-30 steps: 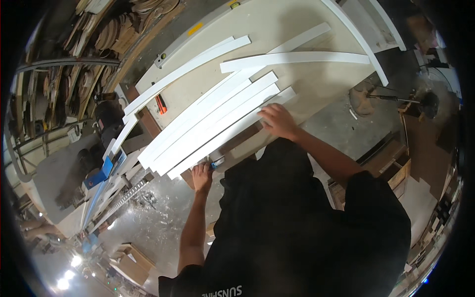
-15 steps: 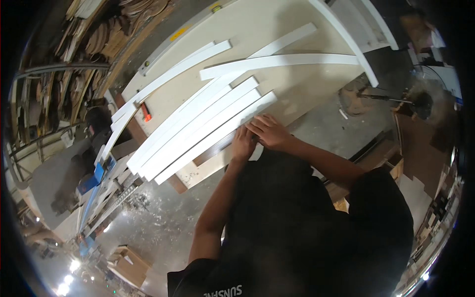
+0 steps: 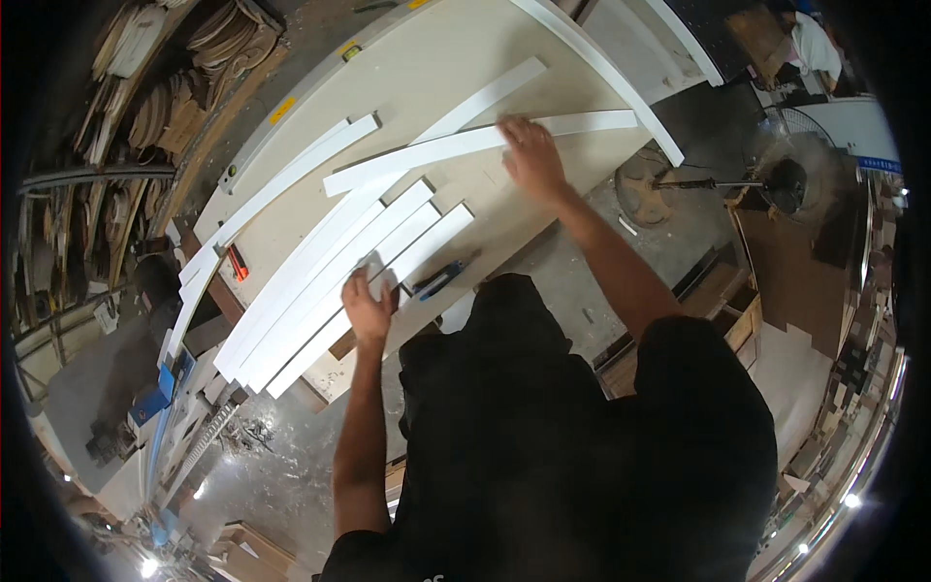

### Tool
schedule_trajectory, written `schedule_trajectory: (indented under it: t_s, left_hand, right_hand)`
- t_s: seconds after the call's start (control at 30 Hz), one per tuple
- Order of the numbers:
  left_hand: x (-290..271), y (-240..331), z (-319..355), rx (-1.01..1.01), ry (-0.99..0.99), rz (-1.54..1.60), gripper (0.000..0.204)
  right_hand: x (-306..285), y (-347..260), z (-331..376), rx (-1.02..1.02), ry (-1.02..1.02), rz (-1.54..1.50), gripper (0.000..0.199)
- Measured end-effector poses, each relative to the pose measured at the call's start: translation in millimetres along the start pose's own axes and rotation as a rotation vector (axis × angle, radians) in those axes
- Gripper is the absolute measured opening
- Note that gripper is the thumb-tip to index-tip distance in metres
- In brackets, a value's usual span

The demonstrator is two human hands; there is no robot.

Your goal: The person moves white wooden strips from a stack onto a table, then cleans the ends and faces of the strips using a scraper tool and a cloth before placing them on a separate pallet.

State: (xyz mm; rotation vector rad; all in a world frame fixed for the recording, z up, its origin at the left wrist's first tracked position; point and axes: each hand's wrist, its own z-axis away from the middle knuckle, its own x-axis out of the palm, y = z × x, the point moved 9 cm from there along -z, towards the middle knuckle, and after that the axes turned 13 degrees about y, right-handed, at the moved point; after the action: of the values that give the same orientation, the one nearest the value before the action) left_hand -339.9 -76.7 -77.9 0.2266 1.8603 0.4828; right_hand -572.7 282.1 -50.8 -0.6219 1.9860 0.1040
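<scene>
Several long white curved strips [image 3: 320,281] lie side by side on a pale worktable [image 3: 436,68]. My left hand [image 3: 367,301] rests on the nearest strip near its middle, fingers curled over a small pale piece. My right hand [image 3: 529,155] reaches farther out and lies flat on another white curved strip [image 3: 427,153] that crosses the table. A dark tool with a blue part [image 3: 438,281] lies on the table between the nearest strip and my body.
More white strips [image 3: 601,68] lie at the table's far side. An orange tool [image 3: 238,264] sits at the table's left edge. Stacked curved wood pieces [image 3: 165,107] fill the left. A standing fan [image 3: 776,179] is on the right, over a dusty concrete floor [image 3: 281,475].
My right hand has moved from the near strip up to the crossing strip farther out. My left hand has shifted left along the nearest strip.
</scene>
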Motion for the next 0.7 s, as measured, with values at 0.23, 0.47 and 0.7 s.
schedule_trajectory:
  t_s: [0.23, 0.47, 0.7]
  left_hand:
    - [-13, 20, -40, 0.074, 0.024, -0.011, 0.058]
    - [-73, -10, -76, 0.109, 0.104, -0.214, 0.092]
    - [-77, -120, -86, 0.099, -0.048, -0.311, 0.068]
  right_hand:
    - [61, 125, 24, -0.023, -0.295, 0.025, 0.067]
    - [45, -41, 5, -0.211, -0.277, -0.242, 0.061]
    - [64, -207, -22, -0.286, -0.383, -0.414, 0.052]
